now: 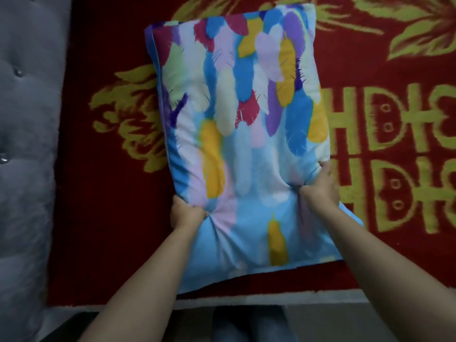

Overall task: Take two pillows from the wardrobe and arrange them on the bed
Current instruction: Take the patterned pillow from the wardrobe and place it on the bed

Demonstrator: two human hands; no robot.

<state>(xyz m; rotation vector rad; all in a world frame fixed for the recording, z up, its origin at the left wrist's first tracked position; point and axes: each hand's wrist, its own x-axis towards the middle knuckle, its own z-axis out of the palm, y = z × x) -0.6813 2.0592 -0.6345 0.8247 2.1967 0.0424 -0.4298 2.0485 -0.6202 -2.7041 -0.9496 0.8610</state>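
Observation:
A pillow (237, 124) in a cover printed with blue, yellow, purple and pink feathers lies lengthwise over the bed, its far end pointing away from me. My left hand (186, 213) pinches the fabric near the pillow's near left edge. My right hand (320, 186) bunches the cover at the near right edge. Both arms reach forward from the bottom of the view. The bed carries a red blanket (106, 218) with a yellow-green leaf and letter pattern. Only this one pillow is in sight; no wardrobe shows.
A grey tufted headboard (24, 144) with shiny buttons runs down the left side. The bed's near edge (246, 298) shows a pale strip, and my legs in blue jeans (249, 324) stand just below it.

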